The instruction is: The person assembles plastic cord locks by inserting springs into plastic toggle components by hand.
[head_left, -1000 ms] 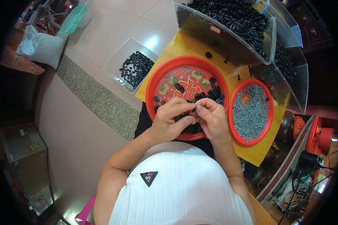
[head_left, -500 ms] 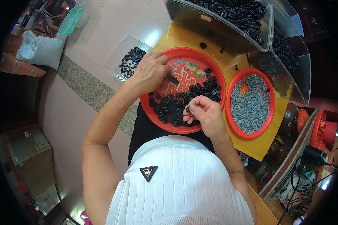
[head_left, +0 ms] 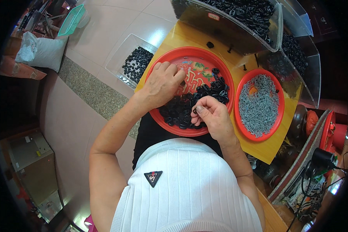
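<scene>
A round red tray (head_left: 231, 91) with a patterned bottom holds a heap of small black plastic parts (head_left: 178, 112), some oval with holes. Over the tray's left side is my left hand (head_left: 160, 84), back upward and fingers curled down. A dark bit shows beside its fingertips, but what the fingers hold is mostly hidden. My right hand (head_left: 214, 119) hovers at the heap's right edge. Its thumb and forefinger pinch a small black plastic part (head_left: 195, 111). To the right, an oval red tray (head_left: 281, 112) contains many grey screws (head_left: 259, 110).
A clear bin (head_left: 116, 63) with small black pieces stands left of the yellow tabletop (head_left: 265, 150). Large clear boxes (head_left: 220, 29) full of black parts stand at the back right. Several loose dark pieces lie near them. A white sack (head_left: 46, 52) rests on the floor far left.
My left hand has shifted slightly right and toward me, from the tray's left rim to over its inside. My right hand keeps its pinch and has barely moved.
</scene>
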`<state>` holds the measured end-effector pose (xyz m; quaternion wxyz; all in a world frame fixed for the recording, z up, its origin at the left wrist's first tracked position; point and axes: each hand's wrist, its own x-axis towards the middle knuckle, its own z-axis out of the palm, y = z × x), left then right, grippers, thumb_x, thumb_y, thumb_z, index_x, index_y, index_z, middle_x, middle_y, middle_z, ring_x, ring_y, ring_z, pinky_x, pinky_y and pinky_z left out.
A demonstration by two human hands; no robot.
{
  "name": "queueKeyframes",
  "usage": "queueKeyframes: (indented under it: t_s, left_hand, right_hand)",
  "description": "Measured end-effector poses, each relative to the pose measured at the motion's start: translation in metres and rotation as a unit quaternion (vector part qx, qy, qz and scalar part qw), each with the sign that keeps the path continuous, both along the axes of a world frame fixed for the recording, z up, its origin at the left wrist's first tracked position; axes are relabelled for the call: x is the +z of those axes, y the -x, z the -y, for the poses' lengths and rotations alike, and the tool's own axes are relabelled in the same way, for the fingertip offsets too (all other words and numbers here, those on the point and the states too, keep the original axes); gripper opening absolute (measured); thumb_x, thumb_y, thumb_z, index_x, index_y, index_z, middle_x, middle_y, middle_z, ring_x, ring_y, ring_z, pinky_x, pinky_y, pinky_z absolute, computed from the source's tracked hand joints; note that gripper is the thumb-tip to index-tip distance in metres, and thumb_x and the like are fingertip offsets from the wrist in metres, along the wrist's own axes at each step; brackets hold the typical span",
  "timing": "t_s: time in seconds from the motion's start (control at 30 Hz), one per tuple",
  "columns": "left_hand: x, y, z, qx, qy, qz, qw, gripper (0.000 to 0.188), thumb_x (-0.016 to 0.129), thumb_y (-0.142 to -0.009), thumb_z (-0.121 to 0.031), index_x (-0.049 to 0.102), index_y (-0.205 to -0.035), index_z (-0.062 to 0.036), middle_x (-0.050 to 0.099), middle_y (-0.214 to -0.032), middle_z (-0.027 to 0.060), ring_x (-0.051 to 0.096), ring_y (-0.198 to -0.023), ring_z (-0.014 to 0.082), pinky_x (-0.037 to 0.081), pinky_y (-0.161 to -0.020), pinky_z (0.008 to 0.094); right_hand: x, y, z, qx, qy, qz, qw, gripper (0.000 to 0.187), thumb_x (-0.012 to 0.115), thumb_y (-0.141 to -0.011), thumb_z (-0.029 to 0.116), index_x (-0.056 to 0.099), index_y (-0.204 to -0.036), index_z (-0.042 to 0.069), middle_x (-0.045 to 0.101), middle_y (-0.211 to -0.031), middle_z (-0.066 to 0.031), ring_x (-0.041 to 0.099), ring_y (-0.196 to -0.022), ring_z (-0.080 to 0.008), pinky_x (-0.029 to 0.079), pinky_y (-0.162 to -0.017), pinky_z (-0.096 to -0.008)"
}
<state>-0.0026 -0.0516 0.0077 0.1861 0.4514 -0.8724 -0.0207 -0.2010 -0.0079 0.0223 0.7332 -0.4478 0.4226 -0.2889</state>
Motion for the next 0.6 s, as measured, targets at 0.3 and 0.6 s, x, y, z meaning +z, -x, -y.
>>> queueKeyframes:
  t_s: [0.3, 0.6]
  left_hand:
    - [0.003, -0.011, -0.012, 0.02, -0.052, -0.103, 0.993, 0.015, 0.06, -0.062, -0.003, 0.056, -0.076, -0.0026, 0.051, -0.075, 0.0112, 0.051, -0.074, 0.028, 0.041, -0.068, 0.0373]
    - [0.007, 0.001, -0.044, 0.099, -0.351, -0.697, 0.617, 0.007, 0.059, -0.074, 0.004, 0.058, -0.08, -0.0005, 0.06, -0.082, 0.0091, 0.058, -0.069, 0.0155, 0.046, -0.059, 0.0232]
  right_hand:
    - [0.001, -0.007, 0.001, -0.031, 0.011, 0.028, 0.999, 0.006, 0.049, -0.086, 0.005, 0.051, -0.088, 0.0, 0.056, -0.076, -0.005, 0.055, -0.066, -0.0095, 0.046, -0.059, -0.0199]
    - [0.005, -0.02, 0.004, -0.06, 0.012, 0.051, 0.997, 0.009, 0.05, -0.083, 0.002, 0.052, -0.091, -0.001, 0.057, -0.077, -0.004, 0.056, -0.065, -0.0087, 0.046, -0.058, -0.0198]
